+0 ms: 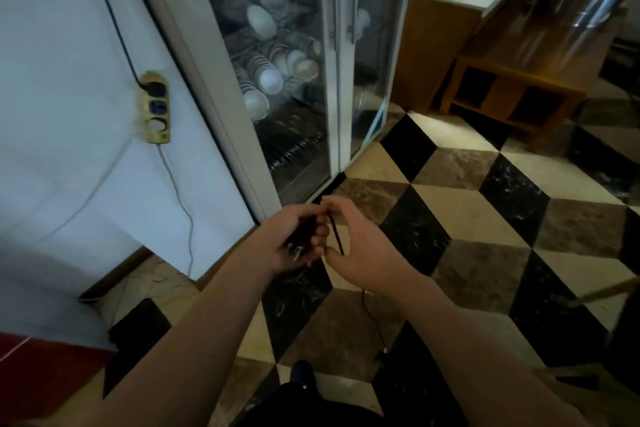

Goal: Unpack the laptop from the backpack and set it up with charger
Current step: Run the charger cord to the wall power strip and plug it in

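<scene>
Hands meet mid-frame above checkered floor [467, 215]. Left hand [294, 239] closed round black charger plug [304, 236], prongs pointing down-left toward viewer. Right hand [360, 246] pinches thin black cable [336, 236], running near-vertical, trailing down to floor. Power strip [156, 107] on wall, well left.

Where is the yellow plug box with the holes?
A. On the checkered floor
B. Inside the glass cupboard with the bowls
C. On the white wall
C: the yellowed plastic power strip hangs on the white wall panel, left of the glass-door cabinet, well above the floor.
</scene>
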